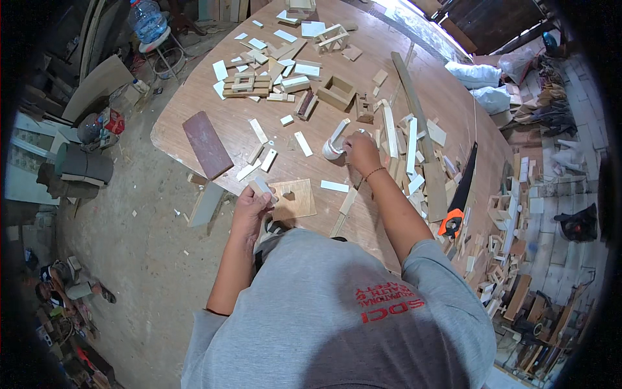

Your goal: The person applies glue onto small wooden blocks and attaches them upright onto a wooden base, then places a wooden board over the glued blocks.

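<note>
My left hand [251,209] grips a small pale wood block [261,188] over the near table edge, beside a plywood square [297,202]. My right hand [361,148] is closed at the top of a white container [334,150]; what its fingers hold is too small to make out. A pale stick [339,129] slants up from that container. Loose strips, such as a white one [335,185], lie around both hands. Farther back are an open wooden box [337,92] and a pile of small blocks and pieces [295,83].
The table [188,97] also bears a dark red board [207,146], long boards [408,91] and a handsaw [460,201] at the right. A stool with a water jug [144,24] stands back left. Another person [61,285] is at the lower left. Offcuts [518,279] crowd the right side.
</note>
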`<state>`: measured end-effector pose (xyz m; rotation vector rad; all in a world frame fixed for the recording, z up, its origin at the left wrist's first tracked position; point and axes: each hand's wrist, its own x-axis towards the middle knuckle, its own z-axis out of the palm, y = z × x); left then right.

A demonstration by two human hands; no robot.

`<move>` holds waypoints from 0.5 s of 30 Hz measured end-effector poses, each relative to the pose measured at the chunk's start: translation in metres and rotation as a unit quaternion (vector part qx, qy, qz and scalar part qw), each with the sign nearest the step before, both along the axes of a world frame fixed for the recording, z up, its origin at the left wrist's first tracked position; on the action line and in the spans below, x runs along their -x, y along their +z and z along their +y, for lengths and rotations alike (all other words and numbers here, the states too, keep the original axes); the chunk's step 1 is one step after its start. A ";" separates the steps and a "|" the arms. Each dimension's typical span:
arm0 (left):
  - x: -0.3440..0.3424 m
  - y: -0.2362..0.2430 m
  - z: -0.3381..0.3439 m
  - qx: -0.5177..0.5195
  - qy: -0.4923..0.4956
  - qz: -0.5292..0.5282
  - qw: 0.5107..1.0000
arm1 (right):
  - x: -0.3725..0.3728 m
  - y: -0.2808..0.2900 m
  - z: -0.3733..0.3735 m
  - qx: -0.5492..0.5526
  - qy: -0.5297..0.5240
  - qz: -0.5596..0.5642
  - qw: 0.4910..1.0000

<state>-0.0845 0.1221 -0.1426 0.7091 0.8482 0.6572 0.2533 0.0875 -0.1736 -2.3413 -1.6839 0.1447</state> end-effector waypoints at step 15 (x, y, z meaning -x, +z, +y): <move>-0.034 0.026 0.014 -0.060 -0.017 0.054 0.997 | -0.023 -0.005 -0.085 -0.250 -0.288 0.509 0.772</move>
